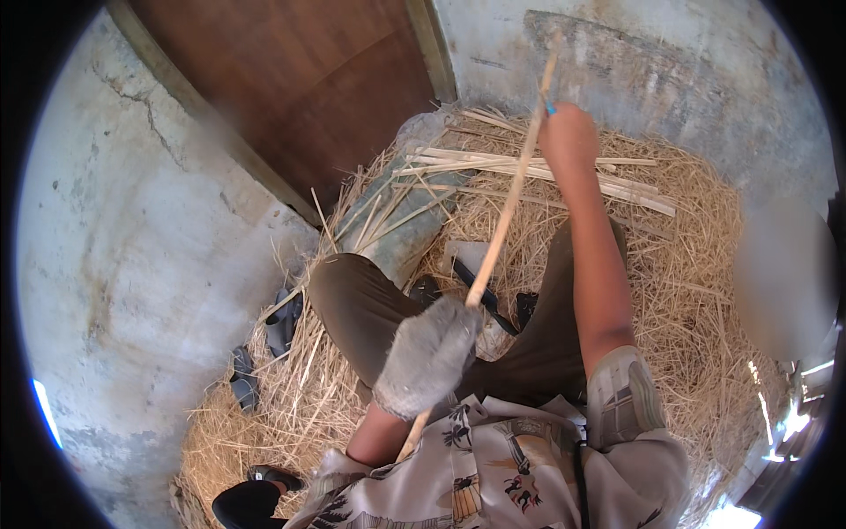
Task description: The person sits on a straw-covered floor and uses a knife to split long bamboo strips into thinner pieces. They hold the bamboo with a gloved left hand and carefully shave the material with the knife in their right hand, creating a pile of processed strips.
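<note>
A long, pale bamboo strip [507, 216] runs slantwise from beside my waist up toward the far wall. My left hand [430, 357], in a grey knitted glove, is closed around its lower part above my lap. My bare right hand [571, 139] is stretched far forward, its fingers curled into a fist beside the strip's far part. A small bit of blue [552, 109] shows at that fist against the strip; the rest of what it grips is hidden. Between my bent knees, near my feet, lies a dark, narrow object [476, 280] whose kind I cannot make out.
More split strips [630, 189] lie in a loose pile beyond my knees, partly over a greenish sack [401, 220]. Thin shavings [679, 300] cover the floor. Dark sandals [284, 322] lie at left, near another person's shoe [275, 478]. A brown door [300, 79] and plastered walls [132, 247] enclose the spot.
</note>
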{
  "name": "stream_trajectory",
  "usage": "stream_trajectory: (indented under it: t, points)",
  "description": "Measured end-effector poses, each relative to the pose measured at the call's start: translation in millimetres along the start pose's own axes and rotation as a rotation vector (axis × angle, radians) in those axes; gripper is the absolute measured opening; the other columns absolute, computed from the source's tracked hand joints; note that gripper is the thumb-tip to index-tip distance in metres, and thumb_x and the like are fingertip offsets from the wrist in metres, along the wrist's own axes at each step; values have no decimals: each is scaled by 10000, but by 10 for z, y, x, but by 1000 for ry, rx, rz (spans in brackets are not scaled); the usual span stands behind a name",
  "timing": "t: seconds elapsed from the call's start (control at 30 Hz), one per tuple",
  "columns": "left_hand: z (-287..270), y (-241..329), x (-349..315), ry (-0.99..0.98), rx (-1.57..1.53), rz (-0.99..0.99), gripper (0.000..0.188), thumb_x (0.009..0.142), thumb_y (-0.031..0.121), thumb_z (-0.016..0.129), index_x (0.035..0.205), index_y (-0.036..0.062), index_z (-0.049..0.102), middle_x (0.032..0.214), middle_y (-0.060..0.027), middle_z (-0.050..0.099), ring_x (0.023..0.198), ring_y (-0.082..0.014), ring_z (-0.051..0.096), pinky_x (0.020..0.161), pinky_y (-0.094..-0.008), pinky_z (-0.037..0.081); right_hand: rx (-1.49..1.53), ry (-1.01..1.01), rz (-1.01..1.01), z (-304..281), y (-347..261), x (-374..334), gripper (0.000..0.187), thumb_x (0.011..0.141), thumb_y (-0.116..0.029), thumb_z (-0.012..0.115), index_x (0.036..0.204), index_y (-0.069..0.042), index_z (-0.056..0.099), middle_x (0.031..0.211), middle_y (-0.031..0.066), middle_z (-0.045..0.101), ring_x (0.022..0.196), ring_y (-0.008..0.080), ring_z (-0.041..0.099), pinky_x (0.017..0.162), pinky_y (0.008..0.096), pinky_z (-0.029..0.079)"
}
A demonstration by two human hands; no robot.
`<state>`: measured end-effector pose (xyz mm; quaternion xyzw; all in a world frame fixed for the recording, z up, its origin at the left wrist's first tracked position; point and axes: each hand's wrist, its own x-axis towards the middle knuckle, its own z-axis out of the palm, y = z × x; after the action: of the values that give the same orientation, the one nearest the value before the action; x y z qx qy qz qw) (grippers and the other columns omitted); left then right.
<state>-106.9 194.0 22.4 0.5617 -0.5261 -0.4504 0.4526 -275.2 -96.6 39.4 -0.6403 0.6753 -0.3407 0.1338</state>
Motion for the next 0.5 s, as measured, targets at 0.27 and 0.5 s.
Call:
stream_trajectory:
  t: [0.27,0.5]
  points:
    - [38,216,157,121,-117,-148,279,1051,299,597,933,47,622,602,24,537,440,-42,435,392,-216,311,201,244,-496,335,-13,-268,253,914,-359,715,918,-120,797,683,103,697,631,312,695,603,449,550]
    - [53,161,-107,68,25,-219,282,1044,306,610,910,57,611,643,20,555,475,-54,464,419,-228,332,89,176,-163,301,193,73,290,909,-377,722,888,-94,781,759,143,719,698,345,706,633,461,558]
